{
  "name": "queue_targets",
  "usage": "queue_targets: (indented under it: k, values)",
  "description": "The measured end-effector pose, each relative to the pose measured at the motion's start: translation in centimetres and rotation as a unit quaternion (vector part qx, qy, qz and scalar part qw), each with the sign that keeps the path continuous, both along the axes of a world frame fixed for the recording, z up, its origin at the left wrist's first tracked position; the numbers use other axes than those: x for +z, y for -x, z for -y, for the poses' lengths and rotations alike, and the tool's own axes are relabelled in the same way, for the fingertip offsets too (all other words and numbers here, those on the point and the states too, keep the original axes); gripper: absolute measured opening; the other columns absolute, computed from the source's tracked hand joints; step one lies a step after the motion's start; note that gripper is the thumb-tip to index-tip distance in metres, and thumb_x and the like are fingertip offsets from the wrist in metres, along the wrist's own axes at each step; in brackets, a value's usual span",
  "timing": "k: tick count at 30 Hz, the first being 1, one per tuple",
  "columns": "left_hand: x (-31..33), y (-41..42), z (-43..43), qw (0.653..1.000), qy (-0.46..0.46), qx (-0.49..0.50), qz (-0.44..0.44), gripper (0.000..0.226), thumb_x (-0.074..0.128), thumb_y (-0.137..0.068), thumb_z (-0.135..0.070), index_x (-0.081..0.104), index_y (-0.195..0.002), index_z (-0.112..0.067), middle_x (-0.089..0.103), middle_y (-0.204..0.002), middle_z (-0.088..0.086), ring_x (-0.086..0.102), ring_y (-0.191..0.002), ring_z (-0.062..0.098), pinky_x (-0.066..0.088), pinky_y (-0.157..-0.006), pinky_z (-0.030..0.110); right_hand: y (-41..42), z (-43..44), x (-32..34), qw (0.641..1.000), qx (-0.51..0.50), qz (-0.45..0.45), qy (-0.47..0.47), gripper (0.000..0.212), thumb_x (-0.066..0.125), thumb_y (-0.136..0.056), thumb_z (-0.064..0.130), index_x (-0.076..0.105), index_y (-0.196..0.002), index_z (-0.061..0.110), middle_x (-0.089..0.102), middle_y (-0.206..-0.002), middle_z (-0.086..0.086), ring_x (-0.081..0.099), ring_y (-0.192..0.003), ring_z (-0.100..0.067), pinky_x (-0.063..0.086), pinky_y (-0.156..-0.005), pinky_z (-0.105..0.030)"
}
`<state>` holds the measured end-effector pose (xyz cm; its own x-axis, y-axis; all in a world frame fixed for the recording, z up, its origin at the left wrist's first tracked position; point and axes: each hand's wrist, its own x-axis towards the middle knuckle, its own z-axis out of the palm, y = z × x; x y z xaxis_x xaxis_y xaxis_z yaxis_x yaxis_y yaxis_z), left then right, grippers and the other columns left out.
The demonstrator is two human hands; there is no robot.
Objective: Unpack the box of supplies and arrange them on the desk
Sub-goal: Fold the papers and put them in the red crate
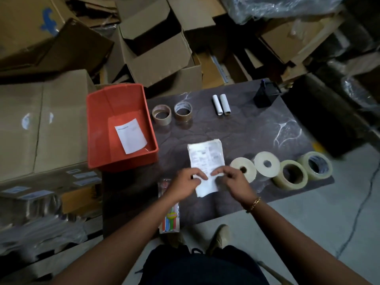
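At the left of the frame sits a stack of closed cardboard boxes (43, 124). Just right of them, on the desk's (246, 128) left edge, stands an orange bin (98, 140) holding one white printed sheet (131, 135).

Below the bin, near the lower middle of the frame, a clear pack of coloured sticks (169, 218) lies at the desk's near edge, partly under the left forearm. Above it, right of the bin's far end, two tape rolls (161, 114) lie flat side by side.

In the centre, a stack of printed papers (206, 156) lies on the desk. The left hand (186, 182) presses its near left part, the grip narrow with fingers curled onto the paper; the right hand (234, 178) has its fingertips on the stack's right edge, a bracelet (253, 204) on the wrist.

Farther up, two white tubes (221, 104) lie together, with a black holder (267, 96) at the upper right. Along the desk's right near side runs a row of four larger tape rolls (291, 174).
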<state>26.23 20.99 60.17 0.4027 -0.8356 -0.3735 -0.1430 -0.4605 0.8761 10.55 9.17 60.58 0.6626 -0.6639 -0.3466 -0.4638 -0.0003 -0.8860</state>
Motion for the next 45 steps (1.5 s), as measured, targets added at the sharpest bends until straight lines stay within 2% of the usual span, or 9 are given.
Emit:
queue_targets:
  k: [2, 6, 9, 14, 21, 29, 36, 41, 45]
  values:
    - [3.2, -1.1, 0.7, 0.993, 0.04, 0.036, -0.107, 0.033, 0.056, -0.073, 0.003, 0.076, -0.08, -0.022, 0.072, -0.103, 0.014, 0.066, -0.092, 0.027, 0.054, -0.077, 0.038, -0.1, 1.3, 3.5, 0.993, -0.028, 0.053, -0.099, 0.025, 0.056, -0.083, 0.001, 0.075, -0.09, 0.016, 0.069, -0.096, -0.008, 0.059, -0.083, -0.027, 0.046, -0.064, -0.026]
    - [9.4, -2.4, 2.6, 0.944, 0.134, 0.074, -0.293, 0.045, 0.042, -0.08, 0.021, 0.071, -0.103, -0.004, 0.072, -0.112, 0.003, 0.068, -0.106, 0.021, 0.057, -0.088, 0.034, -0.7, 3.8, 9.1, 0.968, 0.01, 0.136, -0.21, 0.028, 0.059, -0.084, -0.006, 0.074, -0.093, 0.016, 0.071, -0.093, -0.007, 0.06, -0.074, -0.023, 0.042, -0.061, -0.028]
    - [12.6, -2.1, 3.6, 0.922, 0.18, 0.088, -0.331, 0.049, 0.039, -0.082, 0.019, 0.067, -0.115, -0.004, 0.071, -0.119, 0.0, 0.066, -0.114, 0.02, 0.055, -0.093, 0.034, -0.9, 5.5, 11.8, 0.954, 0.033, 0.187, -0.233, 0.029, 0.061, -0.084, -0.006, 0.075, -0.097, 0.016, 0.072, -0.101, -0.005, 0.061, -0.079, -0.021, 0.042, -0.062, -0.029]
    - [15.2, -0.4, 5.0, 0.94, 0.193, 0.098, -0.263, 0.055, 0.038, -0.083, 0.02, 0.063, -0.124, -0.006, 0.072, -0.114, -0.008, 0.066, -0.113, 0.019, 0.053, -0.099, 0.036, -0.4, 7.3, 13.9, 0.957, 0.068, 0.199, -0.2, 0.044, 0.055, -0.084, -0.014, 0.069, -0.117, 0.012, 0.07, -0.12, -0.008, 0.066, -0.098, -0.024, 0.054, -0.066, -0.03]
    - [16.5, 1.5, 6.0, 0.953, 0.214, 0.129, -0.169, 0.074, 0.045, -0.083, 0.021, 0.049, -0.142, -0.023, 0.058, -0.139, 0.002, 0.059, -0.124, 0.02, 0.049, -0.103, 0.041, -0.2, 8.8, 14.7, 0.96, 0.09, 0.213, -0.154, 0.059, 0.053, -0.086, -0.015, 0.065, -0.125, 0.027, 0.061, -0.136, -0.005, 0.062, -0.118, -0.028, 0.056, -0.069, -0.031]
    - [16.7, 1.3, 5.4, 0.966, 0.172, 0.181, -0.066, 0.079, 0.05, -0.081, 0.021, 0.042, -0.146, -0.023, 0.056, -0.113, -0.018, 0.061, -0.106, 0.007, 0.055, -0.093, 0.036, -2.4, 9.1, 14.1, 0.964, 0.113, 0.192, -0.141, 0.063, 0.055, -0.084, -0.013, 0.062, -0.125, 0.034, 0.058, -0.137, -0.007, 0.058, -0.119, -0.029, 0.056, -0.067, -0.031]
    - [14.5, -3.2, 2.6, 0.965, 0.136, 0.219, -0.034, 0.082, 0.048, -0.075, 0.022, 0.044, -0.144, -0.023, 0.063, -0.117, 0.0, 0.062, -0.098, 0.016, 0.052, -0.083, 0.042, -8.9, 6.5, 11.8, 0.978, 0.099, 0.143, -0.113, 0.052, 0.055, -0.084, -0.012, 0.069, -0.112, 0.03, 0.058, -0.135, -0.009, 0.059, -0.118, -0.03, 0.059, -0.082, -0.037]
    - [12.4, -11.4, -0.6, 0.944, 0.141, 0.297, 0.002, 0.076, 0.049, -0.073, 0.018, 0.05, -0.137, -0.022, 0.061, -0.129, 0.007, 0.063, -0.11, 0.023, 0.055, -0.084, 0.034, -18.4, 2.0, 12.1, 0.985, 0.113, 0.126, 0.017, 0.048, 0.051, -0.081, -0.012, 0.063, -0.118, 0.017, 0.058, -0.12, -0.005, 0.06, -0.095, -0.011, 0.053, -0.061, -0.014]
    - [9.9, -20.0, -3.0, 0.93, 0.083, 0.356, 0.047, 0.072, 0.058, -0.064, -0.008, 0.055, -0.133, -0.027, 0.055, -0.135, 0.007, 0.058, -0.117, 0.021, 0.052, -0.097, 0.037, -27.8, -0.8, 10.5, 0.982, 0.145, 0.09, 0.083, 0.053, 0.051, -0.073, 0.001, 0.064, -0.122, 0.018, 0.062, -0.126, -0.005, 0.062, -0.108, -0.019, 0.055, -0.089, -0.029]
